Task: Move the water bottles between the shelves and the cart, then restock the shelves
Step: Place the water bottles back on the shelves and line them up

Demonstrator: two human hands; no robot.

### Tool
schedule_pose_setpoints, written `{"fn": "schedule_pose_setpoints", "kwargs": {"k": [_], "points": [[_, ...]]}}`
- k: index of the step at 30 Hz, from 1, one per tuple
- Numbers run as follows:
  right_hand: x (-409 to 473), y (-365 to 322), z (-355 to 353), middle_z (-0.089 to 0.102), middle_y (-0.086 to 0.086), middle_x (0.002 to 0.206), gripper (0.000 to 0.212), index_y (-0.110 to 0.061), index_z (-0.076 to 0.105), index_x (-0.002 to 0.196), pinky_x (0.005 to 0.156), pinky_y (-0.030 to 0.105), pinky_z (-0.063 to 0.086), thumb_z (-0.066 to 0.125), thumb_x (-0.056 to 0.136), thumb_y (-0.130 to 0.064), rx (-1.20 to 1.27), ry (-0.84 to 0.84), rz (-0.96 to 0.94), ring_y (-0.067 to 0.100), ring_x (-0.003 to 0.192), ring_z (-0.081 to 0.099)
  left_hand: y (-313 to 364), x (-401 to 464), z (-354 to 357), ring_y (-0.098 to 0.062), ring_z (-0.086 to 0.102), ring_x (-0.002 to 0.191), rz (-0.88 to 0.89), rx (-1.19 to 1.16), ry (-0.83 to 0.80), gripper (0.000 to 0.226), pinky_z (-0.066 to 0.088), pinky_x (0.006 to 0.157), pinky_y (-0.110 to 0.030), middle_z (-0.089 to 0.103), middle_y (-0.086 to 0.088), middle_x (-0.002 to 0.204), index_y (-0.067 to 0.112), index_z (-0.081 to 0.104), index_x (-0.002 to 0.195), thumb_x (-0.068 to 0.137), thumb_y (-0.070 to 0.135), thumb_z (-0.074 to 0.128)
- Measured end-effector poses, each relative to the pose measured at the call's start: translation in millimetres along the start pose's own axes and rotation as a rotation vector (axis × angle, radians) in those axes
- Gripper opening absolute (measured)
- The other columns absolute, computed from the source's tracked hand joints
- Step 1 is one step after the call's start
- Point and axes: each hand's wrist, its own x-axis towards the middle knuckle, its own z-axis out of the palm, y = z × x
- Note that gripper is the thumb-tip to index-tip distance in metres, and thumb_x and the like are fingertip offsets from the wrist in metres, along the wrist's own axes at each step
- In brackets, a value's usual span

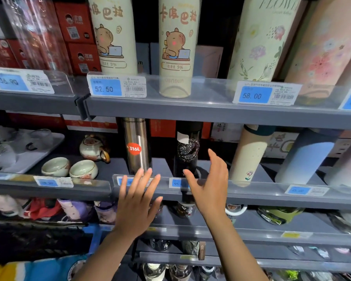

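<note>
- Left hand (138,201) hovering loose, fingers spread, gripping nothing, near the grey shelf lip (251,196).
- Right hand (209,186) likewise spread and bare.
- Steel bottle with red sticker (137,147) and black speckled bottle (186,151) standing just behind, small gap between them.

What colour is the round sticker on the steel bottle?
Red with white "316L" lettering, on the steel bottle; head view.

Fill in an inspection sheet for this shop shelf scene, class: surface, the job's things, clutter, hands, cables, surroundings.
Surface: grey middle shelf with clear price-tag rail.
Job's things: steel bottle with red 316L sticker and black bottle stand upright side by side, neither held.
Clutter: teapot and two cups to the left.
Hands: left hand and right hand both open, fingers spread, in front of the bottles.
Cables: nothing seen.
Surroundings: capybara bottles on the shelf above; more goods below.
</note>
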Motion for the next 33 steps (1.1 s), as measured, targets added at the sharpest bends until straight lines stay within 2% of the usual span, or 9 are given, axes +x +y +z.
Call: {"fn": "schedule_pose_setpoints", "kwargs": {"k": [3,8,11,14,19,24,27,30,33], "points": [[-4.9,19.9,-25.3,0.047,0.009,0.133,0.064,-0.011,0.041,0.139,0.104,0.041,0.039,0.065,0.085,-0.035,0.024,0.174,0.067,0.022,0.124,0.042,13.3,5.6,18.7,-0.027,0.026,0.145,0.036,-0.026,-0.006,0.059,0.013,0.119,-0.054,0.044,-0.013,0.149,0.014,0.040,0.144,0.098,0.050,0.038],[10.4,51.3,-58.9,0.042,0.010,0.140,0.068,-0.011,0.035,0.143,0.105,0.047,0.039,0.066,0.085,-0.030,0.032,0.282,0.228,0.026,0.129,0.041,20.9,4.1,37.6,-0.034,0.039,0.136,0.035,-0.013,0.106,0.072,0.019,0.116,-0.060,0.046,-0.014,0.140,0.010,0.044,0.137,0.087,0.061,0.050],[21.0,57.9,-63.6,0.035,0.009,0.149,0.078,-0.012,0.027,0.149,0.108,0.033,0.033,0.071,0.086,-0.025,0.029,0.236,0.254,0.024,0.135,0.036,14.6,4.1,40.3,-0.033,0.036,0.137,0.074,0.005,0.131,0.066,0.017,0.117,-0.057,0.044,-0.012,0.140,0.010,0.042,0.138,0.094,0.059,0.044],[32.4,62.1,-60.7,0.031,0.007,0.153,0.084,-0.015,0.019,0.151,0.101,0.016,0.025,0.071,0.086,-0.024,0.014,0.201,0.255,0.020,0.136,0.033,10.9,4.3,42.0,-0.033,0.035,0.138,0.107,0.024,0.134,0.063,0.018,0.117,-0.056,0.041,-0.012,0.143,0.011,0.039,0.140,0.097,0.057,0.039],[40.7,65.4,-53.9,0.043,0.009,0.146,0.088,-0.023,0.012,0.152,0.102,0.045,0.042,0.069,0.085,-0.024,0.002,0.191,0.331,0.028,0.128,0.046,9.9,5.6,42.5,-0.033,0.038,0.134,0.104,0.058,0.120,0.064,0.021,0.113,-0.058,0.042,-0.011,0.141,0.012,0.040,0.139,0.093,0.057,0.043],[45.5,64.8,-46.4,0.044,0.020,0.128,0.082,-0.008,0.037,0.141,0.093,0.039,0.036,0.079,0.075,-0.032,-0.086,0.186,0.316,0.033,0.118,0.040,14.5,6.0,41.5,-0.033,0.039,0.133,0.071,0.068,0.111,0.063,0.021,0.112,-0.058,0.042,-0.011,0.139,0.012,0.041,0.137,0.090,0.055,0.046],[43.3,65.4,-41.4,0.046,0.018,0.121,0.080,-0.005,0.045,0.133,0.094,0.046,0.042,0.082,0.071,-0.039,-0.100,0.208,0.307,0.033,0.111,0.044,15.4,6.0,40.4,-0.034,0.038,0.133,0.074,0.062,0.089,0.064,0.020,0.112,-0.058,0.042,-0.011,0.139,0.012,0.040,0.137,0.089,0.055,0.046],[40.9,65.8,-41.9,0.048,0.013,0.127,0.082,-0.007,0.042,0.134,0.096,0.051,0.043,0.081,0.071,-0.040,-0.081,0.226,0.271,0.028,0.116,0.045,15.5,6.1,41.4,-0.034,0.038,0.133,0.061,0.073,0.088,0.063,0.019,0.112,-0.057,0.042,-0.012,0.139,0.012,0.040,0.136,0.089,0.054,0.045],[34.5,67.5,-42.4,0.045,0.010,0.142,0.088,-0.014,0.024,0.147,0.102,0.053,0.040,0.076,0.078,-0.031,-0.055,0.197,0.223,0.028,0.125,0.046,16.2,6.1,43.2,-0.034,0.038,0.133,0.052,0.078,0.093,0.063,0.020,0.112,-0.057,0.042,-0.012,0.139,0.013,0.041,0.136,0.089,0.054,0.045]]}}
